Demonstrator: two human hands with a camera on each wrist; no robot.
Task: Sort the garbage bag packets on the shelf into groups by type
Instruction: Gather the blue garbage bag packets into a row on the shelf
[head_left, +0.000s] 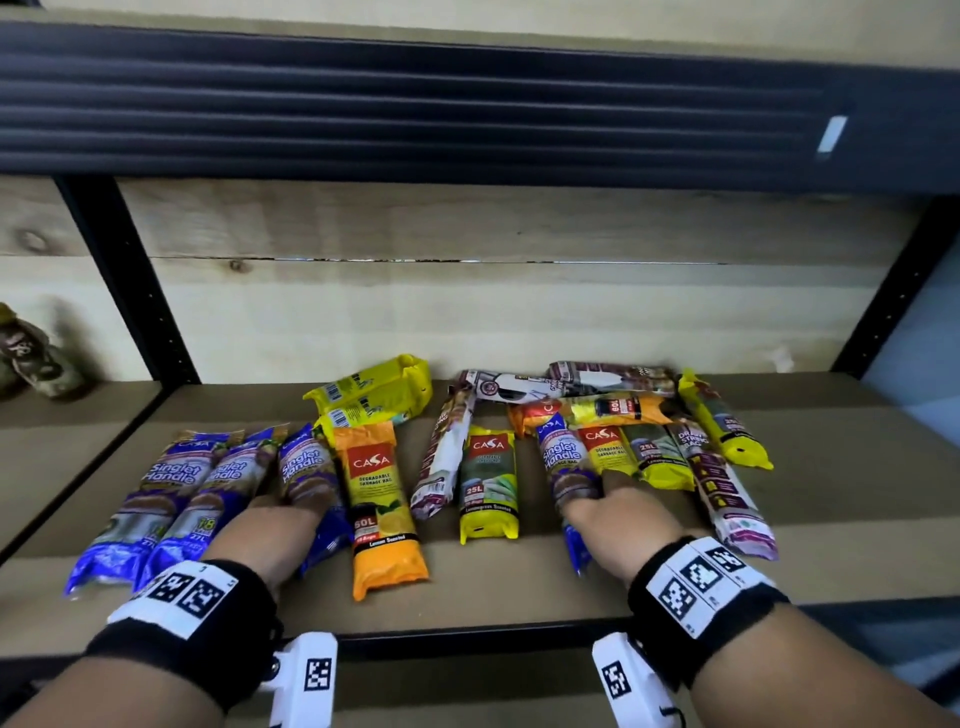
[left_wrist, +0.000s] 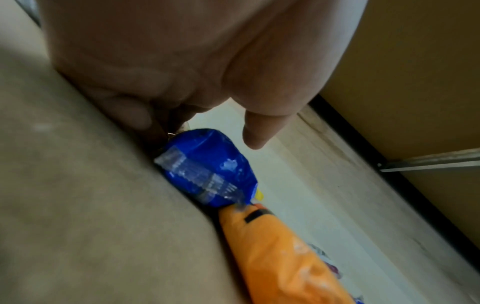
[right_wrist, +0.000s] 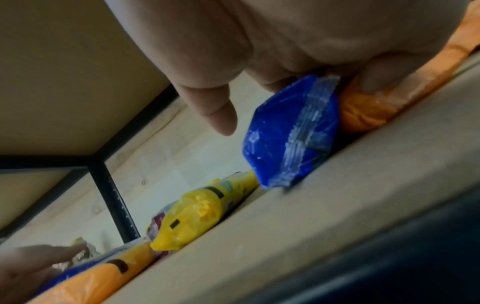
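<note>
Left hand (head_left: 270, 530) gripping a blue packet (head_left: 306, 467) on the shelf (head_left: 493, 587); right hand (head_left: 618, 514) gripping another blue packet (head_left: 563, 462) further right.

Blue, orange, yellow and maroon garbage bag packets (head_left: 383, 499) lie flat, mixed, across the wooden shelf (head_left: 519, 587).

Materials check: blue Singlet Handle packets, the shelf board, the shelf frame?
Blue Singlet Handle packets: thin glossy plastic film, judging by the crinkles, glare and clear crimped end seal. Shelf board: matte brown, looks like laminate or painted board; grain not visible. Shelf frame: black upright with punched holes, probably painted metal.
</note>
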